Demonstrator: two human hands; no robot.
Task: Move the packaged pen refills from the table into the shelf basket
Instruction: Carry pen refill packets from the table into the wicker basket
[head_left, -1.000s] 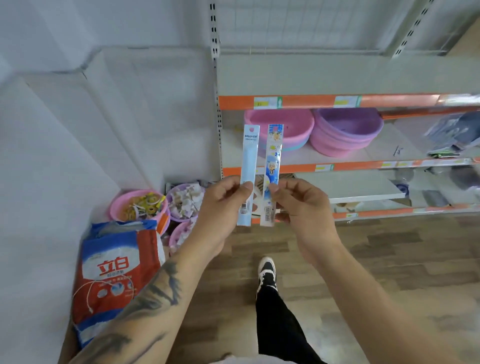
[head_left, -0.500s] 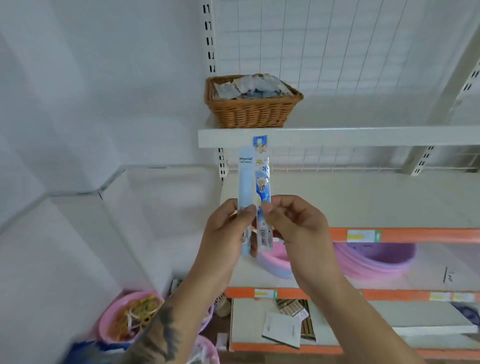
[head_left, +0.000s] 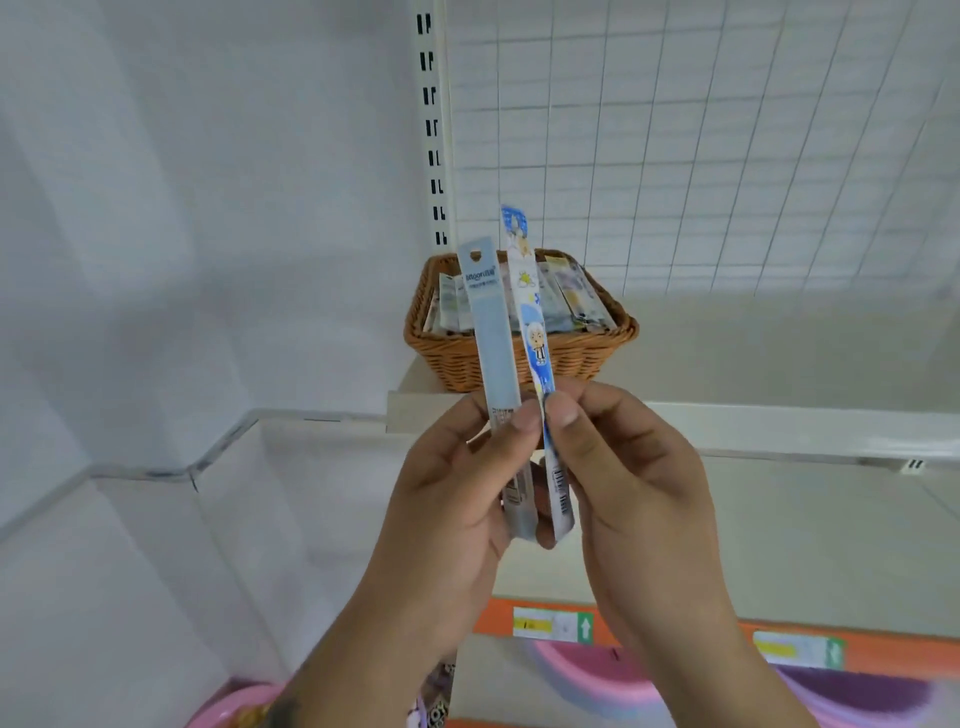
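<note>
Refill packs (head_left: 491, 332) | left hand (head_left: 457, 499) pinches one | right hand (head_left: 623, 483) the other

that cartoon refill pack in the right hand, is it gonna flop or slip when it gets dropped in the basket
Probably a little floppy: the cartoon refill pack stands up from the right hand but curves slightly, while the plain pack in the left hand looks straighter. It seems light, since a fingertip pinch holds it. The glossy wrapper may slide, so it should slip easily into the wicker basket.
</note>
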